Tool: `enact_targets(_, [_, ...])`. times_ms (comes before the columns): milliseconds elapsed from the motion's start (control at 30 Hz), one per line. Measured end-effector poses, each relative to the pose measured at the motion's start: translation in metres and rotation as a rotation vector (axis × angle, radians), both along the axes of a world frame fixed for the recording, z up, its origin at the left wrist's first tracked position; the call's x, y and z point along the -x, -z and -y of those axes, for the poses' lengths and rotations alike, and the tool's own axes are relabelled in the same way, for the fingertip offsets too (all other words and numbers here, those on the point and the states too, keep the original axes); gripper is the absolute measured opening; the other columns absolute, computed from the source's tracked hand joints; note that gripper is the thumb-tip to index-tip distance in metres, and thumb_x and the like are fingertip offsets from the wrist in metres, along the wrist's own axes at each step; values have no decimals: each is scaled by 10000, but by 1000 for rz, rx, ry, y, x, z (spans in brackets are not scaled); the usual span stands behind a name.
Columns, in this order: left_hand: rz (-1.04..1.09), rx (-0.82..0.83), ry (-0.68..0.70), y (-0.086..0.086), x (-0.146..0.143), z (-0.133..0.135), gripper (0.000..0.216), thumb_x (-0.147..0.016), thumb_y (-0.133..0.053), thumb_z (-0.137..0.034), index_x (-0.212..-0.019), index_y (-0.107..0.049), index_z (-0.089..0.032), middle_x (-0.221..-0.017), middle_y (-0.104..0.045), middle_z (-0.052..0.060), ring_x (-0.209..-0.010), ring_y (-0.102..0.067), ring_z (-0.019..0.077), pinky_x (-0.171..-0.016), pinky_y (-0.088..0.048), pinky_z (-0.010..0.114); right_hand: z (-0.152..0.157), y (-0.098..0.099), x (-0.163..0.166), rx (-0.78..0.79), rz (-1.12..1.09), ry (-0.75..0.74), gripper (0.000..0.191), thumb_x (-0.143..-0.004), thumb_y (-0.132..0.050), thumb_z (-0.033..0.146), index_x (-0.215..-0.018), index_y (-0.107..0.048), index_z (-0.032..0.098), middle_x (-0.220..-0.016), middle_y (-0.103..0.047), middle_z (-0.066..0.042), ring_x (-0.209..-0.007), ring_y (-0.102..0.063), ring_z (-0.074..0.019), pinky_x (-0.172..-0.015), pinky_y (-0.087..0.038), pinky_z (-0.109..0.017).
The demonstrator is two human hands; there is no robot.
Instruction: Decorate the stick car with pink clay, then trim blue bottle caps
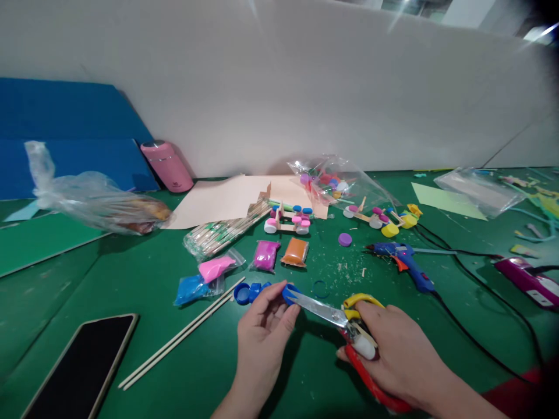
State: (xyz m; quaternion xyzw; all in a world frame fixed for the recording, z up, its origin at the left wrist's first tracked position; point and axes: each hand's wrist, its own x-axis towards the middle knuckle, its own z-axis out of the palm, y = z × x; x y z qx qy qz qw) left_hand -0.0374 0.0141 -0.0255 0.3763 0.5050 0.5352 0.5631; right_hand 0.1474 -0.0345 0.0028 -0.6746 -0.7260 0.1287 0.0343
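Note:
Between thumb and fingers, my left hand (267, 329) pinches a blue bottle cap (289, 293). The scissors (321, 309), with one yellow and one red handle, are in my right hand (399, 349). Their blade tips meet the cap's near rim. Just past my left fingers lie several more blue bottle caps (243, 294), partly hidden by the hand. A thin blue ring (320, 288) rests on the green table beyond the blades. Two wooden sticks (183, 334) lie left of my left hand.
A blue glue gun (404, 259) with a black cord lies at right. Small wheeled models (288, 220), clay packets (265, 256) and a purple cap (345, 239) sit farther back. A phone (81, 369) is at front left, a pink flask (167, 166) by the wall.

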Motion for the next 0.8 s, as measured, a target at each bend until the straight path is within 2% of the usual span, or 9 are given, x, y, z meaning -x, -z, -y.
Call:
enact_targets(200, [0, 3, 8, -3, 1, 0, 329, -563, -709, -215, -884, -648, -173, -919, -668, 48, -783, -639, 169, -713, -520, 247, 0, 1, 0, -27, 1, -12, 308, -672, -558, 521, -681, -480, 223, -632, -579, 0, -545, -504, -187, -497, -266, -272])
enact_targets(800, [3, -41, 11, -2, 1, 2, 296, -574, -701, -187, -865, -653, -175, -952, -652, 57, -810, -632, 177, -730, -519, 254, 3, 4, 0, 9, 35, -18, 328, -707, -506, 553, -712, -480, 227, -643, -595, -7, -568, -536, -225, -500, -297, -285])
